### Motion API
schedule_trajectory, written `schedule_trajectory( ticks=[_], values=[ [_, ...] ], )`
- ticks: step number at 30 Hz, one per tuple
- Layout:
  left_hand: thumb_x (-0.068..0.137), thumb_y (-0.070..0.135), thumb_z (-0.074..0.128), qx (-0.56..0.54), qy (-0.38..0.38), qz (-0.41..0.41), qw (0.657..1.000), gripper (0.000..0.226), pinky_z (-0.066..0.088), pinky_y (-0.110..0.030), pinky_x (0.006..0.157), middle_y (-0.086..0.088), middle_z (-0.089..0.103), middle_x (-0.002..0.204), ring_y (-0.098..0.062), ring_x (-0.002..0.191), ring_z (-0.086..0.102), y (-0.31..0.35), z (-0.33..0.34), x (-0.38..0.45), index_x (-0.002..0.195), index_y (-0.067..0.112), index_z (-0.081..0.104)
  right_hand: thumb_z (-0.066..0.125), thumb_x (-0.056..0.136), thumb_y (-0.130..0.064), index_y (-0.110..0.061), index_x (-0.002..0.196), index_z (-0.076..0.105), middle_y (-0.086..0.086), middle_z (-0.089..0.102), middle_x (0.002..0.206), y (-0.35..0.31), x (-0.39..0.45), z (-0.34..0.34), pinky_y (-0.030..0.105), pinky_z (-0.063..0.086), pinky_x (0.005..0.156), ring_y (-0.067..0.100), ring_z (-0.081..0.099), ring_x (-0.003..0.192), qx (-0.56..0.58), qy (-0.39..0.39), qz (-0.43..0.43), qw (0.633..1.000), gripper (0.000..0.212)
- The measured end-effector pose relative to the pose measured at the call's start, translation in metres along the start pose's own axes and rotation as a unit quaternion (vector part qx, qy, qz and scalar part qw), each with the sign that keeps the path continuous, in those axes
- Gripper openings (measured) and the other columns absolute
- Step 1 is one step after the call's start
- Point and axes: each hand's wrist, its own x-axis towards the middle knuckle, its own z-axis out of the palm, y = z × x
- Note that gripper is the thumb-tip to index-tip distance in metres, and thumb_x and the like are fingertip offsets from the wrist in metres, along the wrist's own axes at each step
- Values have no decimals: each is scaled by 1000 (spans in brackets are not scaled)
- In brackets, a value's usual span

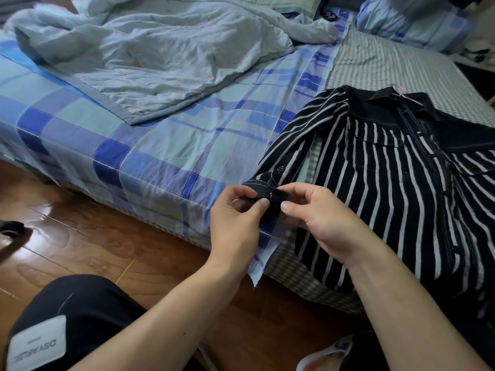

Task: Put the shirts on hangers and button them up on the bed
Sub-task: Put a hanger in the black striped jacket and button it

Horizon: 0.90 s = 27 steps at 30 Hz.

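Nearest the camera, a knee in black shorts [67,311] with a white label sits at the lower left, and a pale slipper [325,352] shows at the bottom edge, both over a glossy wooden floor [112,236]. The 2 forearms reach up from there to the bed's near edge. The left hand [235,218] and the right hand [318,218] meet on the cuff [270,192] of the shirt's sleeve: the left thumb and curled fingers pinch one end of the dark cuff band, and the right thumb and forefinger pinch the other end, just beside them. A small dark button [280,169] shows on the sleeve just above the cuff. The shirt [388,188], black with white stripes, lies face up on the right side of the bed, its sleeve stretched down and left toward the hands, its front placket closed as far as can be seen. At its black collar [385,96] a pink hanger hook [401,93] pokes out, lying on a grey checked sheet [388,65]. The shirt's lower part hangs over the bed's edge. Left of the shirt spreads a blue plaid sheet [160,145], its loose corner drooping over the edge between the hands and the floor. Farther back a crumpled light-blue quilt [150,54] is heaped across the bed, and a plaid pillow [415,22] rests at the far right.
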Motion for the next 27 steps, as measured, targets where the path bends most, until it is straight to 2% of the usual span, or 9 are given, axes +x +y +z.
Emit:
schedule_trajectory(
  ticks=[3, 6, 8, 11, 14, 19, 21, 24, 27],
  values=[
    [87, -8, 66, 7, 7, -11, 1000, 25, 53, -35, 67, -26, 71, 82, -23, 68, 65, 2, -1, -1, 85, 16, 59, 44, 95, 15, -17, 112, 65, 9, 77, 94, -5, -3, 3, 33, 59, 89, 23, 75, 91, -48, -19, 1, 999, 42],
    [89, -4, 66, 4, -7, -32, 999, 21, 53, -30, 67, -17, 74, 78, -21, 71, 68, 2, -2, -1, 83, 16, 66, 58, 98, -7, -24, 102, 66, 5, 76, 84, -5, -2, 13, 37, 62, 80, 18, 74, 80, -135, 52, -28, 989, 19],
    [94, 8, 68, -28, -17, -63, 997, 9, 55, -28, 73, -9, 77, 83, -19, 80, 72, 4, -2, -5, 91, 15, 73, 68, 94, -20, -30, 93, 66, -2, 72, 79, -1, 0, 17, 38, 62, 71, 13, 69, 74, -226, 116, -61, 965, 11],
    [93, 20, 73, -30, -36, -55, 997, 5, 56, -24, 76, -5, 78, 88, -16, 85, 74, 5, -5, -10, 96, 15, 75, 69, 93, -22, -30, 89, 66, -8, 66, 77, 4, -3, 24, 22, 54, 64, 7, 62, 73, -265, 148, -108, 947, 9],
    [91, 3, 72, -2, -8, -18, 1000, 12, 55, -24, 76, -8, 77, 87, -18, 84, 73, 3, -8, -9, 93, 15, 72, 68, 92, -17, -26, 89, 68, -11, 65, 81, 10, -1, 28, 14, 46, 66, 4, 60, 77, -264, 166, -167, 935, 9],
    [95, -6, 62, -58, -6, -42, 997, 21, 49, -34, 77, -13, 67, 74, -23, 74, 59, 7, -5, -5, 92, 14, 53, 68, 93, -10, -24, 92, 73, -12, 65, 90, 12, 7, 27, 11, 45, 73, 5, 61, 85, -258, 163, -225, 925, 15],
    [95, -7, 60, -54, -8, -19, 998, 27, 48, -37, 75, -18, 60, 73, -23, 72, 54, 10, -4, -1, 91, 16, 46, 70, 92, -6, -19, 92, 76, -8, 66, 90, 7, 10, 19, 18, 50, 77, 5, 62, 86, -279, 155, -293, 901, 15],
    [95, -6, 62, -36, -17, 13, 999, 31, 46, -38, 71, -18, 57, 70, -24, 69, 50, 14, -6, 4, 90, 18, 42, 72, 91, -2, -13, 95, 79, -5, 66, 90, -7, 20, -3, 33, 55, 75, 10, 65, 85, -323, 85, -374, 865, 13],
    [94, -4, 63, -16, -28, 25, 999, 32, 45, -38, 69, -1, 51, 55, -21, 63, 45, 15, -8, 7, 91, 19, 40, 72, 93, -7, -10, 97, 79, -1, 67, 91, -24, 31, -21, 39, 55, 69, 17, 65, 81, -398, 11, -443, 803, 9]
  ],
)
